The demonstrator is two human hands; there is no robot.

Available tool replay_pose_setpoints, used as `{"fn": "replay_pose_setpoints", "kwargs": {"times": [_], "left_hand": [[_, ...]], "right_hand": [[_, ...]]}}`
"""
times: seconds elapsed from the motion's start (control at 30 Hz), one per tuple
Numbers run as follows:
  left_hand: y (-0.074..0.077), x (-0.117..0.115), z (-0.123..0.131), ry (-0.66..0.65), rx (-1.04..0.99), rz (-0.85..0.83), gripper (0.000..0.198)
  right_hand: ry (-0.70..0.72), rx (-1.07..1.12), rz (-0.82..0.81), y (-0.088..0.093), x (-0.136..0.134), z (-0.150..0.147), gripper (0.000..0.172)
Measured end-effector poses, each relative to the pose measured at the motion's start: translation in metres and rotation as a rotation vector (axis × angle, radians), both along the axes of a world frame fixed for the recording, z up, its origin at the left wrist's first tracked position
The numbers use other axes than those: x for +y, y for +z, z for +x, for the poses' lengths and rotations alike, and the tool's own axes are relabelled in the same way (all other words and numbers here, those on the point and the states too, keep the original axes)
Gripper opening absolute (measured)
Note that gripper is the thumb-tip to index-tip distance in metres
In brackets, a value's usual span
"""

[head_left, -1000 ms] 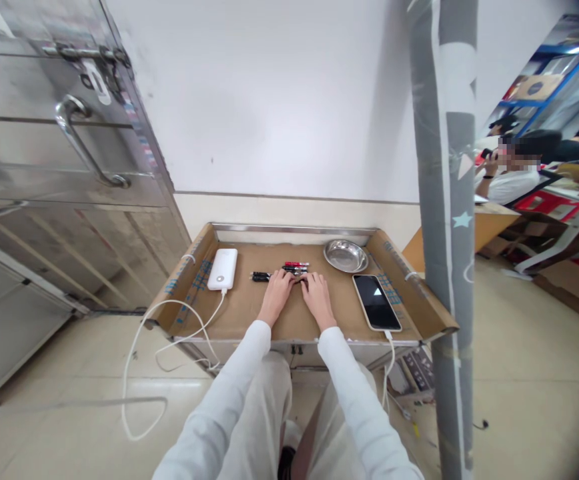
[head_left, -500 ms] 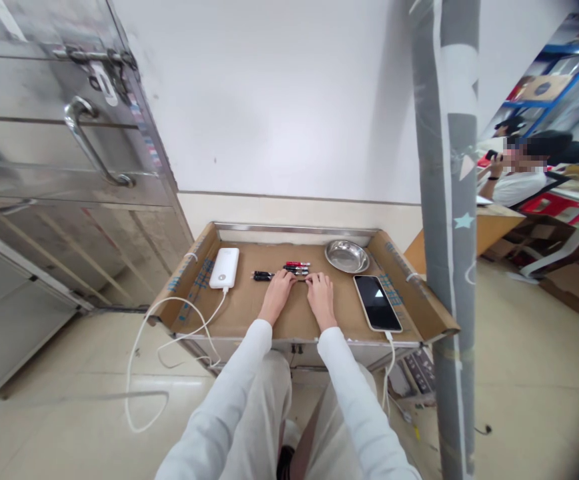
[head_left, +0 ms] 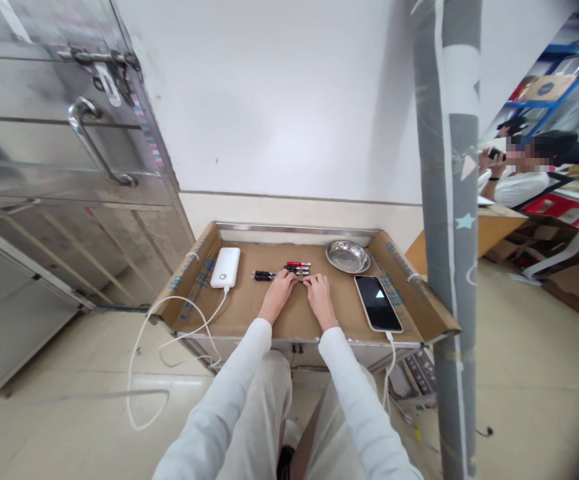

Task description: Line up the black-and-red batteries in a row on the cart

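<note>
My left hand [head_left: 280,288] rests low over the brown cardboard surface, fingers pinched. Facing it, my right hand [head_left: 319,295] is also closed, its fingertips nearly meeting the left ones. Between them shows a thin dark pen part [head_left: 300,281], too small to make out well and mostly covered by fingers. Just beyond the hands lie a red pen [head_left: 298,264] and dark pens [head_left: 297,269] side by side. Left of my left hand are black pens [head_left: 263,275], their right ends hidden behind it.
A white power bank [head_left: 225,267] with a cable lies at the left. At the right are a round metal bowl [head_left: 347,257] and a cabled phone [head_left: 378,303]. Cardboard-covered raised sides bound the cart top. A grey wrapped pole [head_left: 447,200] stands right; a person sits beyond it.
My right hand has shifted slightly left, bringing its fingertips closer to my left hand. The left hand stays almost in place, and the pens lie as before.
</note>
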State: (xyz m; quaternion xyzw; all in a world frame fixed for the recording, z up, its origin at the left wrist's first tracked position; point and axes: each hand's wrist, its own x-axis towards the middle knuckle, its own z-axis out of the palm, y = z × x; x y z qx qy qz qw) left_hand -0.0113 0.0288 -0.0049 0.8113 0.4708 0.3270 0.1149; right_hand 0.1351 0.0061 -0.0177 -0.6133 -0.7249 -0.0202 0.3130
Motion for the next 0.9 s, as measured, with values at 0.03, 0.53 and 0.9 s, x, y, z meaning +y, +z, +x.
{"fn": "replay_pose_setpoints", "kwargs": {"times": [0.03, 0.53, 0.9], "left_hand": [[0.0, 0.0, 0.0, -0.01, 0.0, -0.004, 0.013], [0.002, 0.0, 0.002, -0.037, 0.066, 0.115, 0.032], [0.005, -0.023, -0.003, 0.079, 0.146, 0.158, 0.024]], "right_hand": [[0.002, -0.001, 0.001, -0.001, 0.0, 0.0, 0.024], [-0.087, -0.009, 0.053, 0.014, -0.009, -0.003, 0.031], [-0.159, 0.062, 0.086, 0.016, -0.014, 0.0, 0.038]]}}
